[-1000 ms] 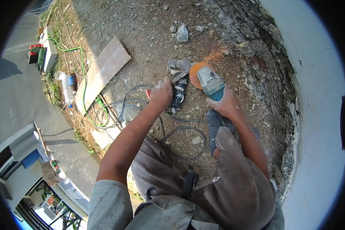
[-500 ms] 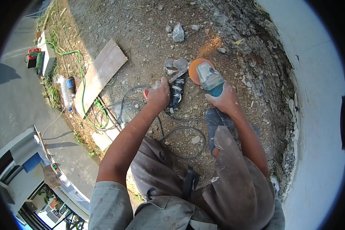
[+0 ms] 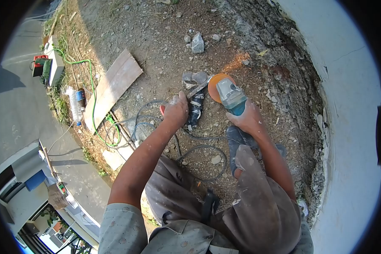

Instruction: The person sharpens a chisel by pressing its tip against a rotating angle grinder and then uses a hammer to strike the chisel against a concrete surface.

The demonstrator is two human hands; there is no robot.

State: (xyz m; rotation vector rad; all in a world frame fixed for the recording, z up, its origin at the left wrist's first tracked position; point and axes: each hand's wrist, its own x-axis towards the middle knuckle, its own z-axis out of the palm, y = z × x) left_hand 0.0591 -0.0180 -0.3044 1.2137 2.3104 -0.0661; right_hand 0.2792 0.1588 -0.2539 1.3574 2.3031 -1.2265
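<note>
My right hand [image 3: 247, 119] is wrapped round the teal body of an angle grinder [image 3: 233, 95]. Its orange disc [image 3: 218, 87] looks blurred, as if spinning, and orange sparks [image 3: 238, 62] fly off beyond it. In my left hand [image 3: 176, 109] is a narrow metal bar [image 3: 198, 88] with a red end showing behind the fist. The bar's far tip meets the disc's left edge. Just under the bar lies a hammer [image 3: 194, 78], its dark handle wrapped in torn tape and partly covered by the bar.
A grey cable [image 3: 202, 146] loops over the stony ground between my legs. Left of it lie a board [image 3: 114, 86], a green cord [image 3: 93, 95] and a plastic bottle [image 3: 73, 106]. Loose stones [image 3: 197, 43] lie ahead. A white wall [image 3: 351, 127] runs along the right.
The view has shifted slightly, so the ground things sit a little lower. Both hands keep their hold, the bar stays against the disc, and sparks still fly.
</note>
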